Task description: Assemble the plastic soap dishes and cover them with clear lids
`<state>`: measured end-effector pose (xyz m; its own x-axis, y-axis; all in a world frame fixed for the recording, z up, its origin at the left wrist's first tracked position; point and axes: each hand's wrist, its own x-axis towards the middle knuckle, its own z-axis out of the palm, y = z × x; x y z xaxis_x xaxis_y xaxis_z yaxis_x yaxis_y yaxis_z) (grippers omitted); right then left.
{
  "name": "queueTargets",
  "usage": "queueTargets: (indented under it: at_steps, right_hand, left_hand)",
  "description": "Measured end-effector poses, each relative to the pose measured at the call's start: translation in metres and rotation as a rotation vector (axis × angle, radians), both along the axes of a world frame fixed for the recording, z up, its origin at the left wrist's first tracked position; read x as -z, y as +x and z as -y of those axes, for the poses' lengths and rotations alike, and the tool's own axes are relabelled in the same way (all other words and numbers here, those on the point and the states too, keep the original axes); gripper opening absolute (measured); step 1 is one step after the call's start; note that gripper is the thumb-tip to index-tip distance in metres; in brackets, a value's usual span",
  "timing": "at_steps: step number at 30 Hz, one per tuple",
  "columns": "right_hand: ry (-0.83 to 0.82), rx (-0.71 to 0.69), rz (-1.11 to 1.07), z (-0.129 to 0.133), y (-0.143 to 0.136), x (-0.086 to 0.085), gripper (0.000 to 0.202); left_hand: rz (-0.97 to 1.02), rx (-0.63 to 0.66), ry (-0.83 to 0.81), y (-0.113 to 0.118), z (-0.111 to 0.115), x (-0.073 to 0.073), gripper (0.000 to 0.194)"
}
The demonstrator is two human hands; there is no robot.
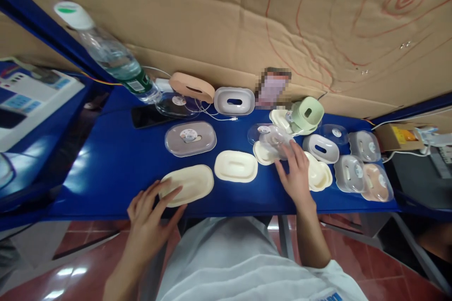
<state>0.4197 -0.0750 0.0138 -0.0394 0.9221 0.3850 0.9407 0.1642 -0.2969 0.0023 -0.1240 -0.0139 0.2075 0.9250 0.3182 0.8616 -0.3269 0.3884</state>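
Blue tabletop [116, 164] is bearing a cream oval plastic tray [197, 183], left of its central twin [236, 166].
Nearer left hand [146, 211] is spreading fingers over it, long axis running rightward; right hand [296, 181] is spreading at a clear plastic lid [275, 138], grip unclear.

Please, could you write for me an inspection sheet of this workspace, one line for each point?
Surface: blue table, light reflecting at left.
Things: cream oval piece near the left hand; another cream piece beside it; clear cover at the right hand.
Clutter: water bottle, leaning in view; dark flat object; one item pixelated.
Hands: left, fingers spread over the cream oval piece; right, fingertips at the clear cover, grip unclear.
Cables: white cable behind the cream pieces, its plug lying free.
Surroundings: brown sheet with red lines behind; red tiled floor below.
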Motion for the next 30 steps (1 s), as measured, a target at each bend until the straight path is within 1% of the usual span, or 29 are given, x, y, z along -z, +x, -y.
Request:
queueTargets:
  at_steps: [2, 3, 5, 7, 8, 11, 13, 15, 17, 19, 22, 24, 26, 28, 30]
  right_hand:
    - [-0.04, 0.02, 0.064, -0.009, 0.012, 0.0, 0.059]
    - [-0.053, 0.018, 0.072, -0.013, 0.016, 0.001, 0.06]
    - [-0.052, 0.007, 0.042, -0.018, 0.019, 0.002, 0.058]
    - [-0.005, 0.006, -0.021, -0.019, 0.019, 0.001, 0.047]
    - [0.028, 0.014, -0.056, -0.017, 0.018, -0.001, 0.04]
    - [0.109, 0.065, -0.159, -0.004, 0.007, -0.013, 0.026]
    - [0.133, 0.054, -0.212, 0.013, -0.008, -0.02, 0.023]
    - [0.12, -0.038, -0.235, 0.032, -0.026, -0.022, 0.027]
    - [0.064, -0.167, -0.23, 0.049, -0.044, -0.018, 0.033]
    - [0.006, -0.265, -0.219, 0.059, -0.059, -0.009, 0.037]
    - [-0.045, -0.368, -0.194, 0.062, -0.075, 0.008, 0.038]
    - [-0.087, -0.433, -0.171, 0.06, -0.08, 0.017, 0.034]
    - [-0.141, -0.477, -0.148, 0.059, -0.082, 0.021, 0.031]
    - [-0.17, -0.517, -0.133, 0.058, -0.079, 0.018, 0.029]
    - [-0.162, -0.559, -0.123, 0.053, -0.071, 0.009, 0.03]
  left_hand:
    - [-0.009, -0.058, 0.05, 0.009, -0.001, 0.0, 0.043]
    - [-0.006, -0.056, 0.079, 0.016, -0.002, -0.001, 0.042]
    - [0.008, 0.031, 0.117, 0.035, -0.004, -0.004, 0.039]
    - [0.016, 0.166, 0.124, 0.059, -0.009, -0.01, 0.036]
    - [0.01, 0.212, 0.118, 0.071, -0.013, -0.013, 0.035]
    - [-0.033, 0.302, 0.09, 0.104, -0.025, -0.018, 0.03]
    - [-0.035, 0.366, 0.053, 0.116, -0.029, -0.018, 0.026]
    - [-0.017, 0.428, 0.038, 0.117, -0.028, -0.015, 0.026]
    - [-0.005, 0.439, 0.059, 0.111, -0.021, -0.009, 0.031]
    - [0.016, 0.38, 0.124, 0.101, -0.014, -0.004, 0.035]
    - [0.002, 0.272, 0.201, 0.088, -0.01, -0.004, 0.041]
    - [-0.051, 0.281, 0.183, 0.084, -0.014, -0.007, 0.045]
    - [-0.087, 0.34, 0.133, 0.082, -0.019, -0.011, 0.043]
    - [-0.082, 0.392, 0.105, 0.082, -0.023, -0.014, 0.04]
    - [-0.068, 0.415, 0.099, 0.083, -0.026, -0.015, 0.038]
